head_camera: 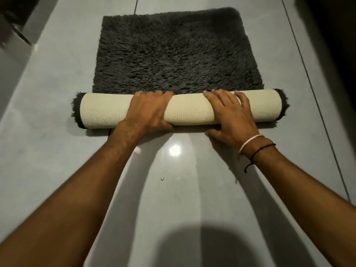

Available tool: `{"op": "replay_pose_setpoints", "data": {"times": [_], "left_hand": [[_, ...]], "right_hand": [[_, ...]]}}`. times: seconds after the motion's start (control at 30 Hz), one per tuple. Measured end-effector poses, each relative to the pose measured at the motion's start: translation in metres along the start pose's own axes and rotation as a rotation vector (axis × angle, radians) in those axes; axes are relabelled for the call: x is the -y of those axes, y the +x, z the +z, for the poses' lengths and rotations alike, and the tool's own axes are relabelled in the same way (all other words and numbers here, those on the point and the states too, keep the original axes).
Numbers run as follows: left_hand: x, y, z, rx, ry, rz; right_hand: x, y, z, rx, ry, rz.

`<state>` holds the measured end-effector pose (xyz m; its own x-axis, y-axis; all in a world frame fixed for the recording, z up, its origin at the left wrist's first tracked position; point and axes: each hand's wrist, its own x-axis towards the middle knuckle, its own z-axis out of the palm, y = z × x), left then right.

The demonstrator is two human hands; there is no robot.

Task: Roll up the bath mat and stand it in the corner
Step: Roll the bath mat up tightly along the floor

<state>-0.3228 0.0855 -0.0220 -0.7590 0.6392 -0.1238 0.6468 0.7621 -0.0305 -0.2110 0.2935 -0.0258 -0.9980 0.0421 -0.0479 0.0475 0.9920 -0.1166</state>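
Observation:
A dark grey shaggy bath mat (173,49) lies on the glossy grey tiled floor. Its near end is rolled into a thick roll (188,110) that shows the cream textured backing, with grey pile sticking out at both ends. My left hand (148,110) is wrapped over the roll left of its middle, fingers over the top and thumb on the near side. My right hand (231,114) presses on the roll's right half, fingers spread over the top and thumb at the floor. The far part of the mat lies flat.
Grey floor tiles (57,143) surround the mat, with grout lines running away at the right (316,101) and top (136,4). A raised ledge or step (17,41) sits at the far left. The far right and upper corners are dark.

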Motion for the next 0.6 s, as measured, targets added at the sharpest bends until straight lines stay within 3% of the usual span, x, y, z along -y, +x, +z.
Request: {"op": "replay_pose_setpoints", "data": {"times": [0.13,0.23,0.47,0.53,0.6], "left_hand": [[-0.004,-0.006,-0.005,-0.087,0.055,0.008],[-0.013,-0.024,-0.008,-0.088,0.046,0.006],[-0.031,-0.102,-0.023,0.242,-0.160,0.021],[-0.033,-0.116,-0.024,0.319,-0.212,-0.003],[-0.033,-0.117,-0.025,0.358,-0.263,-0.028]], "right_hand": [[0.002,-0.006,0.005,-0.127,0.023,0.013],[0.012,-0.022,0.000,-0.094,0.047,0.071],[0.034,-0.101,-0.033,0.186,0.088,-0.010],[0.041,-0.119,-0.033,0.182,0.074,-0.025],[0.050,-0.132,-0.025,0.078,0.109,-0.016]]}}
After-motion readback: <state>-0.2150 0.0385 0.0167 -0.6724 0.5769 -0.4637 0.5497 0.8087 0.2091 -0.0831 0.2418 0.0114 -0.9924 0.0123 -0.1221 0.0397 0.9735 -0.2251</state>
